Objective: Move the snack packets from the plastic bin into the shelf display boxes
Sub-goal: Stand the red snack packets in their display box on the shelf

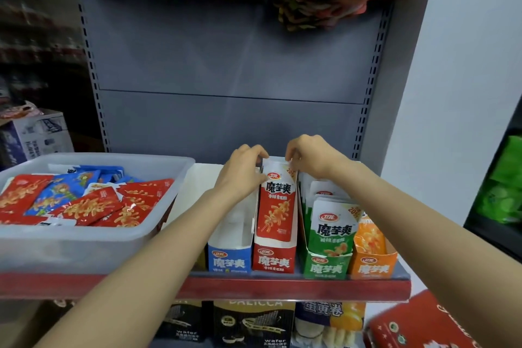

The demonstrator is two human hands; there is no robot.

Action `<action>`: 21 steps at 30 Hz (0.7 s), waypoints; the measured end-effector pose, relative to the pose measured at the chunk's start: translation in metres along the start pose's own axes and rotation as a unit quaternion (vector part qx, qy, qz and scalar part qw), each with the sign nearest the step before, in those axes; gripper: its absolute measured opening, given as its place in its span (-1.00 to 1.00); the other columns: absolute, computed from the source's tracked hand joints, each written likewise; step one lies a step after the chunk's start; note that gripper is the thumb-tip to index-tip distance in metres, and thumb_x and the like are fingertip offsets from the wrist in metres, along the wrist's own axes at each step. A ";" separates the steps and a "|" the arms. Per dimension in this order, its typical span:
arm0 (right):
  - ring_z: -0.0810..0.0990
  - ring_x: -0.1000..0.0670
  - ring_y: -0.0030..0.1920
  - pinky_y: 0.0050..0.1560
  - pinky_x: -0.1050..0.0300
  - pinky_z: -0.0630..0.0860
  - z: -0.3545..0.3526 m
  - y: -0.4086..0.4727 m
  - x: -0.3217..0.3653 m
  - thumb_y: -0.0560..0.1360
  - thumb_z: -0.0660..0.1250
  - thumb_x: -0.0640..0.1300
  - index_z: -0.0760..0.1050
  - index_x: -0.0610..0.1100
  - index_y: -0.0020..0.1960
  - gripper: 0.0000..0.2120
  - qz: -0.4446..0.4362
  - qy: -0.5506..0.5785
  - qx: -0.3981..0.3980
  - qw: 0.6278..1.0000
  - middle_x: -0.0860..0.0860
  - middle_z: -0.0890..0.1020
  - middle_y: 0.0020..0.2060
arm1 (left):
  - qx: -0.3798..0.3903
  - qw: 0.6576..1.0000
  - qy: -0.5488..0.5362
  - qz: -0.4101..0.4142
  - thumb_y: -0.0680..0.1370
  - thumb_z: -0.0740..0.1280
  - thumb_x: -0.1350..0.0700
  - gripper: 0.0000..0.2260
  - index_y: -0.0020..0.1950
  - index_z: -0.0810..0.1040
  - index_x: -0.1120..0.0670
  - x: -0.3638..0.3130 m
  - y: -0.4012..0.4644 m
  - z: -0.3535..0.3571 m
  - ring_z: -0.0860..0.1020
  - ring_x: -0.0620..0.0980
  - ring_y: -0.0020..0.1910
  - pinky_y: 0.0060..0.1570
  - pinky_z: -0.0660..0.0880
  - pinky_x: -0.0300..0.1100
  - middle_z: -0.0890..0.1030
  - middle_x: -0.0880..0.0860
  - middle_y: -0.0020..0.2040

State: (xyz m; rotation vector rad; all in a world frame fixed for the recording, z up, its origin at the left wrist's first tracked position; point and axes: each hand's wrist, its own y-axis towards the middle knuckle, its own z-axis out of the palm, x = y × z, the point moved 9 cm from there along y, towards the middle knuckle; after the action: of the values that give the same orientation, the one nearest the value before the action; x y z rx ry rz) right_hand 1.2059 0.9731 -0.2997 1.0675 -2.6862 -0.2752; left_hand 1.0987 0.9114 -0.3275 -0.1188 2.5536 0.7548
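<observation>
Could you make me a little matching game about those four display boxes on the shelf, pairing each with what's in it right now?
Column one:
1. blue display box
2. red display box
3. green display box
4. orange display box

Column two:
A. holds green packets, no hands on it
B. front part looks empty
C. farthest right, orange packets inside
D. both hands at the top of its packets

Pairs: 1-B, 2-D, 3-A, 4-C
</observation>
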 end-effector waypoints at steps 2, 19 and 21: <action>0.57 -0.07 -0.03 -0.03 0.11 0.50 -0.009 -0.006 0.008 0.51 0.28 -0.23 0.55 -0.15 0.08 -0.84 -0.008 0.034 -0.026 0.999 -0.06 0.62 -0.02 | -0.029 0.999 -0.024 0.001 0.48 0.40 0.15 -0.74 0.16 0.52 0.06 0.004 -0.004 -0.014 0.48 -0.08 0.00 -0.03 0.42 -0.23 0.49 0.00 0.05; 0.43 -0.11 0.28 0.25 0.05 0.35 0.076 0.025 0.233 0.53 0.30 -0.12 0.34 -0.12 0.38 -0.56 -0.171 0.111 0.043 0.978 -0.13 0.41 0.30 | -0.012 0.969 0.085 -0.231 0.46 0.42 0.15 -0.64 0.24 0.50 0.14 0.216 -0.101 -0.160 0.53 0.08 0.16 0.05 0.38 -0.20 0.56 0.10 0.20; 0.34 -0.12 0.36 0.31 0.08 0.27 0.094 0.033 0.261 0.53 0.32 -0.08 0.22 -0.12 0.46 -0.44 -0.189 0.088 0.091 0.974 -0.13 0.35 0.39 | 0.064 0.959 0.118 -0.250 0.44 0.46 0.09 -0.47 0.37 0.41 0.09 0.239 -0.106 -0.161 0.47 0.05 0.25 0.12 0.36 -0.21 0.48 0.06 0.33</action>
State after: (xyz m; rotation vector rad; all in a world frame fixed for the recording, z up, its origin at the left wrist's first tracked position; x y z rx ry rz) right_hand 0.9737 0.8237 -0.3414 1.5788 -2.3728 0.0052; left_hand 0.8432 0.7476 -0.3719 -0.8216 2.6096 0.3948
